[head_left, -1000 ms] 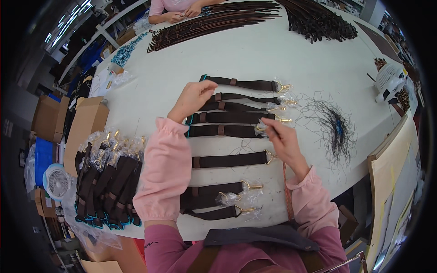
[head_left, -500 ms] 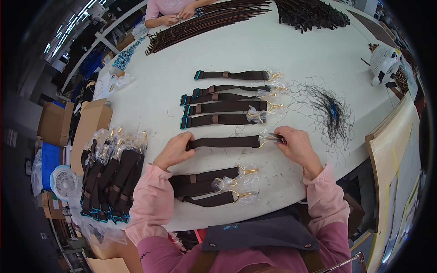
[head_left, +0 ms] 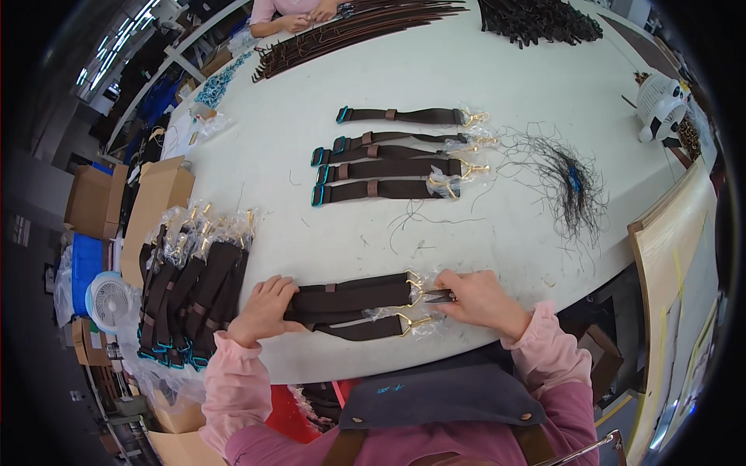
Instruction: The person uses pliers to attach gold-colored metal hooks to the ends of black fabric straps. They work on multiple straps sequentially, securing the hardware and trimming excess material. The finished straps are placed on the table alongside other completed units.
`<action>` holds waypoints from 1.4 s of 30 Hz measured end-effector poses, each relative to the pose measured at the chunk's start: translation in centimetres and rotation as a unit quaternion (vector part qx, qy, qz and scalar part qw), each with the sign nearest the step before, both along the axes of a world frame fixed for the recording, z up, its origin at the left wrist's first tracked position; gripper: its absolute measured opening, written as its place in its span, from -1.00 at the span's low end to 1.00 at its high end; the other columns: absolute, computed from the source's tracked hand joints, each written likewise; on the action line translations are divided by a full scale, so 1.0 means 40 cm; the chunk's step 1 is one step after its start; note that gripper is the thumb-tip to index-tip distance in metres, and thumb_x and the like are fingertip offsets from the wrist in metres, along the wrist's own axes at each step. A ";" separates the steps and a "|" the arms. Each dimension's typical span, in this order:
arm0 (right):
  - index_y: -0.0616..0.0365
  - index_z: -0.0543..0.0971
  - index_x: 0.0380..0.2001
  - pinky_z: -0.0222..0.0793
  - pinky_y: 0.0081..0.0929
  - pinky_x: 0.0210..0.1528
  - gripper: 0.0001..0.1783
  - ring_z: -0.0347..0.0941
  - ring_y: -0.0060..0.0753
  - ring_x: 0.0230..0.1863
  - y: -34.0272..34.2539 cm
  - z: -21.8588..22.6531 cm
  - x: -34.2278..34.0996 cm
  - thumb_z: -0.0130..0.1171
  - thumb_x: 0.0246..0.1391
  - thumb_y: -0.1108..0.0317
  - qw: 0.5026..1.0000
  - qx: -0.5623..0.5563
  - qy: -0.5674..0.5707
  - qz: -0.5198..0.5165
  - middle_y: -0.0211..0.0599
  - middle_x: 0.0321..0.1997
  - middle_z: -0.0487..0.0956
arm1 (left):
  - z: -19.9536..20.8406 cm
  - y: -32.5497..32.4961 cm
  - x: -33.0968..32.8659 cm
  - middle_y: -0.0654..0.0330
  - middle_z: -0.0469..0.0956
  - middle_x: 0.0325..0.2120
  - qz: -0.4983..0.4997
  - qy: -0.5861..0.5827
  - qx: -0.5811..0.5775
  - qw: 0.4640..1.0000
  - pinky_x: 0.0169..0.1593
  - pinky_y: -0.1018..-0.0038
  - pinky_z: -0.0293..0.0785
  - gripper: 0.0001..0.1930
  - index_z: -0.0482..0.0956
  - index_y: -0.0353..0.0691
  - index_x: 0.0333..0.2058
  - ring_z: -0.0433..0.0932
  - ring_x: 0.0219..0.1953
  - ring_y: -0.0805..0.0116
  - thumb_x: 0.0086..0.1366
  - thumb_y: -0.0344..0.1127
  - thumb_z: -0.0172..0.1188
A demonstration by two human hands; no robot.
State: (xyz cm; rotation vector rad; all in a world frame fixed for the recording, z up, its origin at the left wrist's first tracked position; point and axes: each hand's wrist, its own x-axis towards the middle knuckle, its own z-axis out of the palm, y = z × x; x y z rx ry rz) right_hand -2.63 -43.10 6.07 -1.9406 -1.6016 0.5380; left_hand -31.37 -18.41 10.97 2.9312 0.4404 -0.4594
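Note:
My left hand grips the left end of a dark brown webbing strap at the near side of the table. That strap lies among others, overlapping them, with a gold snap hook in clear plastic at its right end. My right hand is closed around small dark thread snips, whose tip points left beside the hooks. Just below lies another strap, also with a wrapped gold hook. Farther off, several similar straps with teal buckles lie in a row.
A heap of straps covers the table's left edge. Tangled black threads lie at the right, near a white fan. Across the white table, another person's hands work beside long brown strips.
Both hands have come nearer to me, bringing the single strap down onto the near group. The snips have moved with my right hand.

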 end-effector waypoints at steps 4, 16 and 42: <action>0.08 0.42 -0.18 0.31 -0.30 -0.58 -0.50 0.47 -0.14 -0.62 0.076 0.027 0.113 0.27 -0.17 0.07 0.991 0.076 -0.033 -0.108 -0.23 -0.69 0.50 | 0.024 0.007 0.115 0.04 0.39 -0.08 -0.017 -0.111 -0.025 0.993 0.01 0.26 0.27 -0.49 0.38 -0.25 -0.11 0.34 -0.01 0.05 -0.04 -0.18 0.29; 0.09 0.48 -0.26 0.35 -0.27 -0.49 -0.71 0.50 -0.13 -0.49 0.189 -0.079 0.264 0.16 -0.10 0.26 0.941 0.143 0.010 -0.307 -0.23 -0.58 0.54 | -0.168 0.099 0.503 0.11 0.41 -0.21 -0.048 -0.206 0.046 0.976 -0.10 0.32 0.29 -0.50 0.31 -0.22 -0.04 0.38 -0.13 0.13 0.02 -0.31 0.22; -0.01 0.45 -0.09 0.33 -0.28 -0.58 -0.50 0.47 -0.19 -0.62 0.236 0.029 0.081 0.24 -0.17 0.13 0.976 0.045 -0.198 -0.083 -0.29 -0.65 0.52 | -0.156 0.066 0.462 0.13 0.38 -0.32 -0.056 -0.184 -0.029 0.981 -0.17 0.32 0.34 -0.58 0.45 -0.23 -0.22 0.38 -0.19 0.15 -0.06 -0.18 0.29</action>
